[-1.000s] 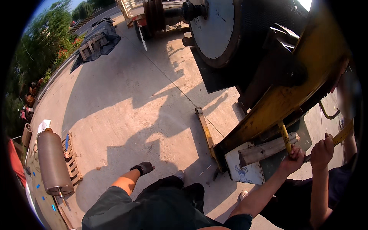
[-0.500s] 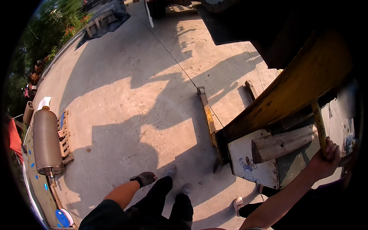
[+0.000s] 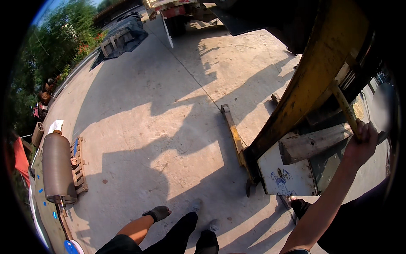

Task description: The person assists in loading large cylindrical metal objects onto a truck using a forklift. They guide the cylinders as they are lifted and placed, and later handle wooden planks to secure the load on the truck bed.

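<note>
My right hand [image 3: 363, 144] is wrapped around a yellow metal bar [image 3: 344, 103] on the side of a yellow wheeled lifting frame [image 3: 292, 101]. Close to that hand, a weathered wooden beam [image 3: 313, 146] lies across the machine's base, above a white panel [image 3: 287, 173] with a blue drawing on it. My left hand [image 3: 160, 213], in a dark glove with bare fingertips, hangs low beside my left leg. Its fingers look loosely apart, and I see nothing in them.
Low yellow legs with end rollers [image 3: 231, 129] reach forward along the concrete [image 3: 135, 169]. A large brown cylinder [image 3: 59, 167] is beside a wooden pallet [image 3: 79, 173] on the left. A vehicle [image 3: 177, 12] stands far ahead. Another person's dark-clothed leg [image 3: 301, 207] is beside the white panel.
My view has tilted, so the ground things sit lower and the yellow frame looks steeper. My right hand stays on the bar. The other person's shoe is now mostly hidden.
</note>
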Demonstrator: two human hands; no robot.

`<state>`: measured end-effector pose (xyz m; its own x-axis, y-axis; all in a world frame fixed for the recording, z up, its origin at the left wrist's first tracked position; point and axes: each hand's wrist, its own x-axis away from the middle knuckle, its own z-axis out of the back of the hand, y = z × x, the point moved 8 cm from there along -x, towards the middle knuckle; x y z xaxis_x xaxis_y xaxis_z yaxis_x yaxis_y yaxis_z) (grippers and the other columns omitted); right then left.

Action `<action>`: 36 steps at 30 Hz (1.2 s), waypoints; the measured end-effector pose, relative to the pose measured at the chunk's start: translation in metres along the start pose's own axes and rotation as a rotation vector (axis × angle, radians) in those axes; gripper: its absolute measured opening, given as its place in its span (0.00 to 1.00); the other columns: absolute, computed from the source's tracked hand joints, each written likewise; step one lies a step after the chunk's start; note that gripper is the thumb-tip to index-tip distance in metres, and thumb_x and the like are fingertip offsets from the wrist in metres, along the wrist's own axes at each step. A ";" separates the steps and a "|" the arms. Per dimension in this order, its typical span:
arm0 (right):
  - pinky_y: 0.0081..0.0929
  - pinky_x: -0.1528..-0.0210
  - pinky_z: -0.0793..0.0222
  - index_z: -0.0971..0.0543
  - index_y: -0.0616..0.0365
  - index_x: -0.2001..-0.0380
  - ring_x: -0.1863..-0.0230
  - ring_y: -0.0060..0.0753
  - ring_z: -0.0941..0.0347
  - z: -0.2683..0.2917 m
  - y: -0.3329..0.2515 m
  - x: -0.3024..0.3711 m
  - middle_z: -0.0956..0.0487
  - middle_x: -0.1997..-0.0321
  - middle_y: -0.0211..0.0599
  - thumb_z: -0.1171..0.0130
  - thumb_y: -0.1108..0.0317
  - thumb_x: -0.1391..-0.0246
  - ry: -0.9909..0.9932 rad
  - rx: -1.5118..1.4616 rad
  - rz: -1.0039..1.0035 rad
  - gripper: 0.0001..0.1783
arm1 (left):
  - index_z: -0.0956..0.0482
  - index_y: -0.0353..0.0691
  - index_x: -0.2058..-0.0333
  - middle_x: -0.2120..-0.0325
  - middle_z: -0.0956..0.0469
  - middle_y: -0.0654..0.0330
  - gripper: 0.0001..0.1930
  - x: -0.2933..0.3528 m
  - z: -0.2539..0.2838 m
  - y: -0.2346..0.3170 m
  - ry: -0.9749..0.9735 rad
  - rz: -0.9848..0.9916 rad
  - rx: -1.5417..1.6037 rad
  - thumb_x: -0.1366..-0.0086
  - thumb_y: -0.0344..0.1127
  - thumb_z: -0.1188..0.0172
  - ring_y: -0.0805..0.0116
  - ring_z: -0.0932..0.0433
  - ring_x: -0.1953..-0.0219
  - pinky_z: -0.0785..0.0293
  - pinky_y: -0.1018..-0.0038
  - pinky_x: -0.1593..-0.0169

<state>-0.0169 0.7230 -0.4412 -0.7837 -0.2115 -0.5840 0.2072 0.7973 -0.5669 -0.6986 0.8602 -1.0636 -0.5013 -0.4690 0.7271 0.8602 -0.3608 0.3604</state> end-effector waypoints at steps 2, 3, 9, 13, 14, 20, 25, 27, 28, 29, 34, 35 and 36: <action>0.39 0.42 0.35 0.41 0.50 0.85 0.73 0.28 0.40 0.001 -0.005 0.003 0.48 0.82 0.27 0.48 0.71 0.40 -0.029 0.032 0.040 0.20 | 0.22 0.37 0.61 0.58 0.21 0.47 0.23 0.006 0.009 0.027 -0.031 0.012 0.048 0.31 0.53 0.54 0.48 0.24 0.50 0.31 0.60 0.46; 0.39 0.42 0.35 0.40 0.50 0.85 0.73 0.28 0.40 0.002 -0.005 0.003 0.48 0.82 0.27 0.48 0.70 0.40 -0.042 0.045 0.054 0.20 | 0.22 0.37 0.61 0.58 0.21 0.47 0.23 0.011 0.008 0.037 -0.046 0.024 0.073 0.30 0.53 0.55 0.47 0.25 0.49 0.31 0.60 0.46; 0.40 0.40 0.34 0.34 0.54 0.83 0.73 0.29 0.36 0.002 -0.012 -0.001 0.44 0.82 0.27 0.44 0.72 0.43 -0.064 0.057 0.089 0.16 | 0.22 0.39 0.60 0.58 0.20 0.47 0.22 0.006 -0.036 0.059 0.011 0.021 0.109 0.32 0.54 0.52 0.48 0.24 0.50 0.30 0.60 0.46; 0.43 0.38 0.33 0.31 0.56 0.81 0.73 0.30 0.34 0.002 -0.019 -0.009 0.42 0.82 0.27 0.43 0.74 0.44 -0.134 0.025 0.113 0.13 | 0.22 0.40 0.57 0.56 0.20 0.49 0.23 -0.011 -0.081 0.047 0.027 0.013 0.136 0.33 0.54 0.51 0.48 0.24 0.49 0.30 0.60 0.45; 0.43 0.38 0.32 0.30 0.57 0.80 0.73 0.29 0.33 -0.001 -0.011 -0.008 0.41 0.82 0.27 0.42 0.74 0.44 -0.128 0.034 0.118 0.12 | 0.22 0.40 0.56 0.56 0.20 0.49 0.23 -0.007 -0.095 0.040 0.034 0.059 0.167 0.33 0.54 0.51 0.49 0.24 0.49 0.31 0.60 0.45; 0.41 0.37 0.33 0.29 0.56 0.81 0.71 0.29 0.29 -0.018 -0.020 0.014 0.37 0.82 0.28 0.39 0.72 0.46 -0.024 0.083 0.193 0.12 | 0.21 0.40 0.55 0.55 0.20 0.48 0.23 -0.003 -0.138 0.027 -0.023 0.087 0.140 0.33 0.54 0.50 0.48 0.24 0.48 0.31 0.61 0.45; 0.39 0.39 0.33 0.35 0.53 0.83 0.72 0.30 0.31 -0.016 -0.016 0.014 0.39 0.81 0.28 0.40 0.73 0.47 -0.062 0.026 0.091 0.16 | 0.21 0.40 0.58 0.58 0.20 0.48 0.23 -0.009 -0.161 0.012 -0.063 0.026 0.061 0.33 0.55 0.52 0.48 0.23 0.51 0.31 0.61 0.45; 0.39 0.39 0.33 0.35 0.53 0.83 0.72 0.30 0.32 -0.016 -0.015 0.013 0.39 0.81 0.28 0.40 0.72 0.46 -0.066 0.005 0.039 0.17 | 0.21 0.40 0.58 0.58 0.20 0.47 0.24 -0.016 -0.161 0.015 -0.072 -0.033 0.074 0.33 0.55 0.52 0.48 0.23 0.51 0.31 0.60 0.46; 0.38 0.39 0.33 0.37 0.53 0.84 0.71 0.29 0.33 -0.017 -0.016 0.017 0.40 0.81 0.28 0.41 0.72 0.46 -0.063 0.010 0.012 0.17 | 0.21 0.39 0.58 0.58 0.20 0.47 0.24 -0.011 -0.151 0.023 -0.064 -0.034 0.088 0.33 0.55 0.52 0.47 0.23 0.51 0.31 0.60 0.46; 0.39 0.40 0.33 0.37 0.53 0.84 0.71 0.29 0.33 -0.016 -0.015 0.021 0.40 0.81 0.28 0.42 0.72 0.46 -0.058 0.033 -0.007 0.17 | 0.21 0.39 0.59 0.58 0.20 0.46 0.24 -0.009 -0.142 0.036 -0.057 -0.033 0.103 0.32 0.55 0.52 0.47 0.23 0.51 0.31 0.59 0.46; 0.42 0.43 0.33 0.37 0.53 0.84 0.72 0.29 0.35 -0.018 -0.012 0.020 0.40 0.81 0.29 0.44 0.73 0.47 -0.104 0.046 -0.053 0.16 | 0.21 0.38 0.58 0.58 0.20 0.45 0.25 0.032 -0.078 0.088 -0.037 -0.006 0.128 0.32 0.56 0.53 0.46 0.24 0.51 0.30 0.58 0.47; 0.42 0.44 0.33 0.37 0.53 0.84 0.72 0.30 0.35 -0.014 -0.013 0.018 0.40 0.81 0.29 0.44 0.73 0.47 -0.122 0.032 -0.060 0.16 | 0.21 0.38 0.58 0.58 0.20 0.45 0.25 0.037 -0.065 0.097 -0.027 -0.017 0.144 0.32 0.56 0.53 0.45 0.24 0.50 0.31 0.58 0.46; 0.41 0.44 0.33 0.37 0.52 0.83 0.72 0.29 0.35 -0.015 -0.007 0.018 0.39 0.81 0.29 0.43 0.73 0.48 -0.123 0.009 -0.081 0.16 | 0.21 0.38 0.57 0.57 0.20 0.45 0.26 0.046 -0.055 0.103 -0.010 -0.014 0.168 0.32 0.57 0.53 0.45 0.24 0.50 0.31 0.57 0.46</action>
<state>-0.0410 0.7221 -0.4392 -0.7203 -0.3431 -0.6028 0.1518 0.7701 -0.6196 -0.6381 0.7566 -1.0249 -0.5135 -0.4563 0.7267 0.8568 -0.2276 0.4626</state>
